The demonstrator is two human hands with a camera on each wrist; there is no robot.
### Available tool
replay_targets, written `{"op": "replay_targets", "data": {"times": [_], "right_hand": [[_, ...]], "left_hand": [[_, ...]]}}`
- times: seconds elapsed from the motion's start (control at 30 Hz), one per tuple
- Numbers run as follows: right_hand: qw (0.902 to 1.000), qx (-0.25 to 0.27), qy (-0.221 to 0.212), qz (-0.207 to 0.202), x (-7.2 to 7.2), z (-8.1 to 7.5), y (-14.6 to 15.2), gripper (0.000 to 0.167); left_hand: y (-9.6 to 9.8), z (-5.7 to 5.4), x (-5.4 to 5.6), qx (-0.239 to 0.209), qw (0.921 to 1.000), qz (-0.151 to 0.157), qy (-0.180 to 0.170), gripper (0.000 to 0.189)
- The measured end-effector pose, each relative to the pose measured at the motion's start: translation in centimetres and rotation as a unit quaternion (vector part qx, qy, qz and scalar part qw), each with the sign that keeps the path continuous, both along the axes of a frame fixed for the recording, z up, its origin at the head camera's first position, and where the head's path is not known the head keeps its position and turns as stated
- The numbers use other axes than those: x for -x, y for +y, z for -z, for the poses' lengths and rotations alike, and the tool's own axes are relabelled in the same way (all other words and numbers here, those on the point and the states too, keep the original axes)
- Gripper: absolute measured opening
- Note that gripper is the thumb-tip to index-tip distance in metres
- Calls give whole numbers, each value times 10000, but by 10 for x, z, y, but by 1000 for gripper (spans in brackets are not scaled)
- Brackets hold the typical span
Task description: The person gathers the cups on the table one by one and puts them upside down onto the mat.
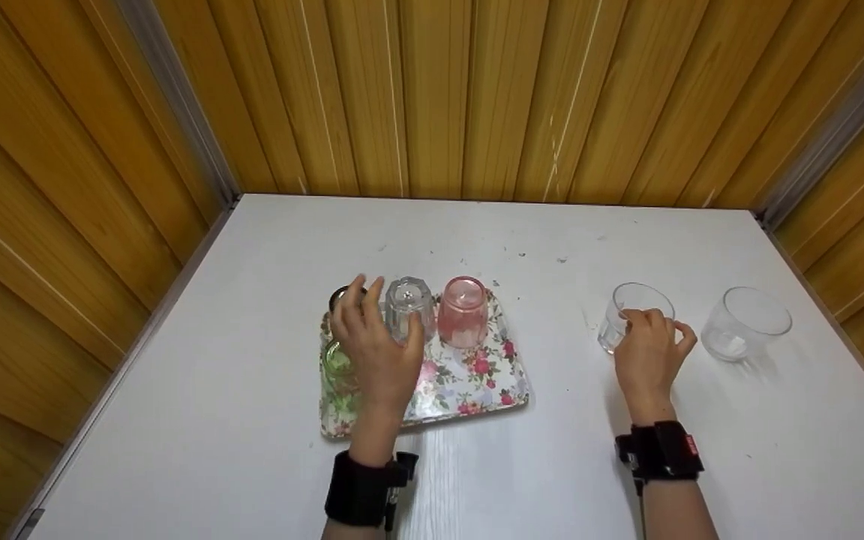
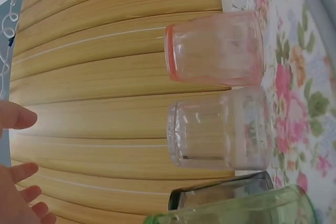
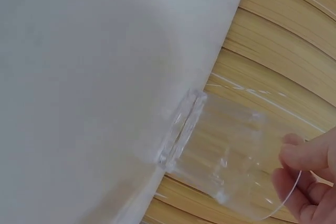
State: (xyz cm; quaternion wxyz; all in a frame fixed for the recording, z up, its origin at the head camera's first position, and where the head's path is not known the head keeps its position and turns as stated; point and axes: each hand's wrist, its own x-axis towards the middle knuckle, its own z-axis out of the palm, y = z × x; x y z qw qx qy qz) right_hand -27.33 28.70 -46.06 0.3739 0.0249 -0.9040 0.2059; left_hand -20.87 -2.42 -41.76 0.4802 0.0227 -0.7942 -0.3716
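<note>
My right hand pinches the rim of an upright clear glass on the table. In the right wrist view, the thumb and fingers lie on either side of this glass's rim, its thick base against the white surface. My left hand hovers with spread fingers over a floral tray, holding nothing. Upside down on that tray stand a pink glass, a clear faceted glass, a dark glass and a green glass. The left hand partly hides the dark and green ones.
A second clear glass, rounded and upright, stands to the right of my right hand. The white table is bordered by yellow wood-patterned walls at the back and sides.
</note>
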Motion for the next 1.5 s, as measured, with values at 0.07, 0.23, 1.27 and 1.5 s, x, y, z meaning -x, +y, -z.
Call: {"op": "replay_targets", "data": {"times": [0.07, 0.23, 1.27, 1.5], "right_hand": [[9998, 157, -55, -57, -1, -3, -2, 17], [9960, 763, -277, -378, -11, -13, -15, 18], [8808, 3525, -1676, -2681, -77, -74, -69, 26], [8735, 3704, -1830, -2576, -83, -64, -67, 29]], "left_hand": [[6, -2, 5, 225, 9995, 216, 49, 48], [22, 1, 7, 738, 9945, 740, -14, 49], [64, 29, -2, 2007, 9336, 2352, -1809, 82], [61, 38, -11, 1726, 9371, 2470, -1761, 79]]}}
